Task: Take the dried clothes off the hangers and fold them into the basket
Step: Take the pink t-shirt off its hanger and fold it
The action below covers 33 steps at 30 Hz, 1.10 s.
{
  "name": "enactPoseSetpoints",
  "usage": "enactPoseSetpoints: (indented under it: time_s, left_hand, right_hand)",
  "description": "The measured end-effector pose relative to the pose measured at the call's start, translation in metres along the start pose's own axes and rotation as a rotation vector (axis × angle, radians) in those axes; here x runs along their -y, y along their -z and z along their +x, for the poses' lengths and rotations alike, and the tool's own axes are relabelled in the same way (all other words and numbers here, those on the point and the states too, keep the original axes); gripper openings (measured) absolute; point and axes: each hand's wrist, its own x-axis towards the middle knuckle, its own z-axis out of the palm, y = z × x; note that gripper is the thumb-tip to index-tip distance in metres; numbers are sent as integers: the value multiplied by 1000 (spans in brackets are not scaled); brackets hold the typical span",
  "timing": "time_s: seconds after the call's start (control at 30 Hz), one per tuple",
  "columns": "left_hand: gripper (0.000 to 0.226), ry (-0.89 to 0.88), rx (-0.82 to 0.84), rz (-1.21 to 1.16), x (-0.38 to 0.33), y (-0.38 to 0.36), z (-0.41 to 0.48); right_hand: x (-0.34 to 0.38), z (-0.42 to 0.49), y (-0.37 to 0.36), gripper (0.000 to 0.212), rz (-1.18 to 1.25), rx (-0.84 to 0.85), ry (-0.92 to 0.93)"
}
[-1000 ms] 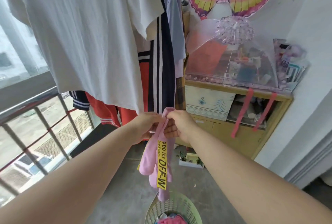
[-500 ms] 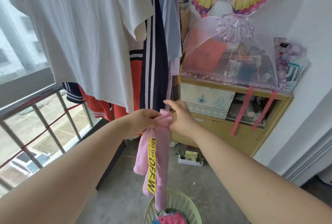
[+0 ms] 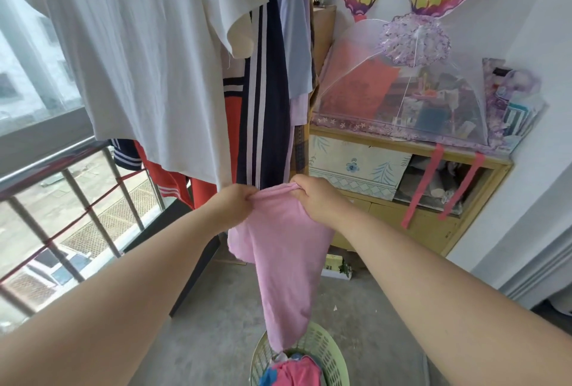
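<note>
Holding the pink garment [image 3: 284,249] up by its top edge, I have my left hand [image 3: 236,203] and right hand [image 3: 314,197] close together in front of me, each pinching a bunch of the cloth. The fingers [image 3: 296,184] of both hands are curled tight on the fabric, so neither hand is free. I hold it high and well out from my body so the whole length hangs straight and I can read its shape before folding. Its lower tip reaches the mouth of the green basket [image 3: 329,351] on the floor, above the pink and blue clothes [image 3: 297,370] already lying in there.

By my reckoning this piece is off its hanger and the fold is the step in hand. Just behind my hands hang the white T-shirt [image 3: 148,70], the navy striped garment [image 3: 269,113] and an orange one [image 3: 230,125], all waiting their turn, so most of the job looks undone. Next I should spread my hands to find the corners, taking care that no part drags on the concrete floor [image 3: 216,323].
</note>
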Motion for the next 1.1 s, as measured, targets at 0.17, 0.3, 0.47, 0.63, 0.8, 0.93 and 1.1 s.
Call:
enactPoseSetpoints:
  time_s: [0.17,0.3,0.47,0.63,0.8,0.93,1.1]
  left_hand:
    - [21,-3,123,-373,-5,6,-1]
    - [27,-21,232,57,-22,4,-3]
    - [58,99,153,-441,-23,14,3]
    - [63,160,190,-951,-22,31,6]
    - [45,59,288,-1145,-24,43,0]
    - [71,227,98,-1006,-7,47,11]
    - [91,344,54,-898,17,26,22]
  right_hand:
    - [1,0,13,22,18,27,12]
    - [-1,1,19,26,94,1,19]
    - [-14,-9,22,36,552,-235,-155]
    - [-44,-25,4,95,928,319,-270]
    - [-55,-41,-26,66,783,500,-312]
    - [-60,-41,-14,47,898,447,-463]
    - [-59,-31,7,71,985,248,-515]
